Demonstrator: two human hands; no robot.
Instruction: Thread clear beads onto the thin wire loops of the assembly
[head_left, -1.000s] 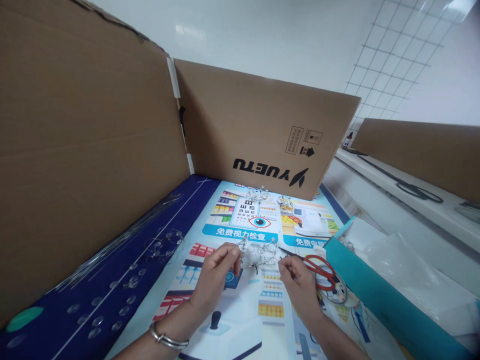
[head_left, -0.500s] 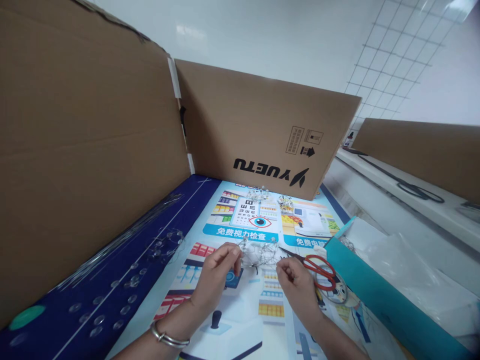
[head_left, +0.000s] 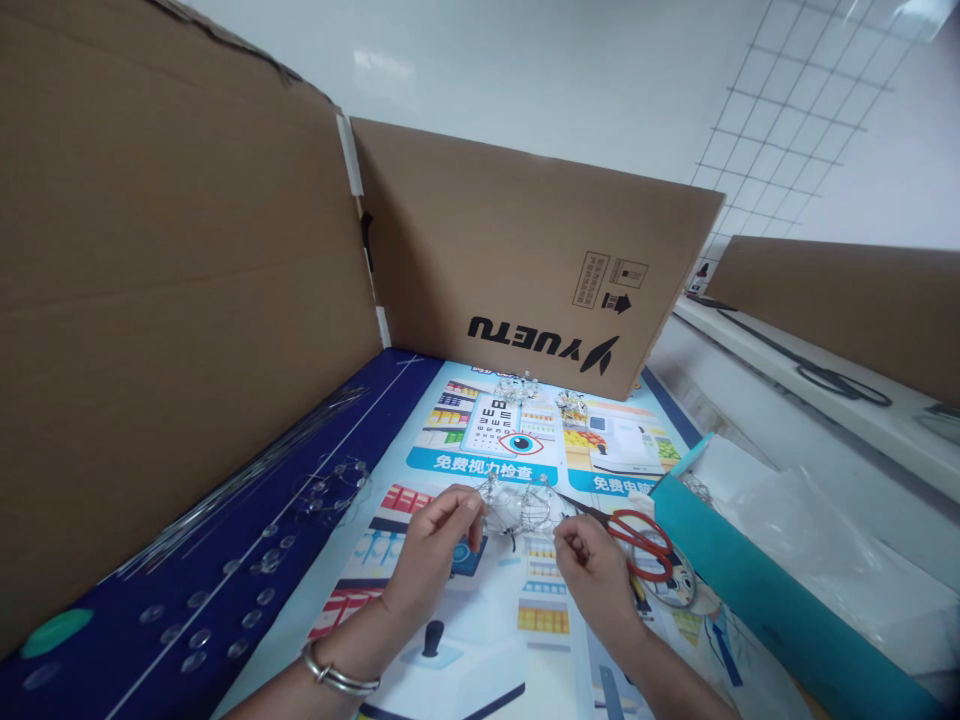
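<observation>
A piece of thin bent wire with clear beads rests on the printed sheet between my hands. My left hand, with a silver bangle at its wrist, pinches the piece's left edge. On the other side, my right hand is closed with its fingertips by the piece's right end; what they hold is too fine to make out. Red-handled scissors lie just beyond and right of my right hand, blades toward the wire piece. A round coil or ring sits beside the handles, partly under them.
Loose clear beads, a beaded wire loop and straight wires lie on the blue cloth at left. Two more beaded pieces stand near the cardboard wall. A teal box holding clear plastic is at right.
Almost nothing differs. Both hands keep their places and closed fingers, and the beaded wire piece between them shifts very slightly.
</observation>
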